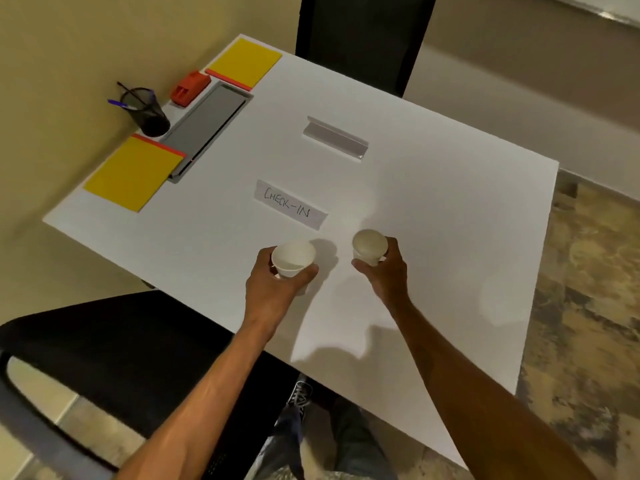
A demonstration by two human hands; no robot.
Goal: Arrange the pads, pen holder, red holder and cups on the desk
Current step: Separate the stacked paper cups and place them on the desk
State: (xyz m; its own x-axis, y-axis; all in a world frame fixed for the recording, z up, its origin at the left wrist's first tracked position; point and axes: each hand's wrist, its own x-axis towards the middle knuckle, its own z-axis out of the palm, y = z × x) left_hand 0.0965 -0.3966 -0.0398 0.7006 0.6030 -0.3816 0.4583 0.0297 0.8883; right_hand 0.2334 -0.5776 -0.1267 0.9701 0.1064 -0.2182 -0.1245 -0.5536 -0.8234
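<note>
My left hand (pixel 273 289) grips a white paper cup (pixel 292 258), mouth up, just above the white desk (pixel 433 237). A second white paper cup (pixel 370 245) is held in my right hand (pixel 384 271) a short way to the right. Both cups hover near the front middle of the desk. Along the left edge lie two yellow pads with red bindings, one near (pixel 133 171) and one far (pixel 244 62). Between them stand a black mesh pen holder (pixel 147 112) with pens and a red holder (pixel 189 88).
A grey cable tray lid (pixel 207 128) is set into the desk beside the pads. A paper sign reading CHECK-IN (pixel 291 204) lies flat mid-desk, a silver sign stand (pixel 335 138) beyond it. Black chairs stand at the far side (pixel 363 39) and near left (pixel 114 341).
</note>
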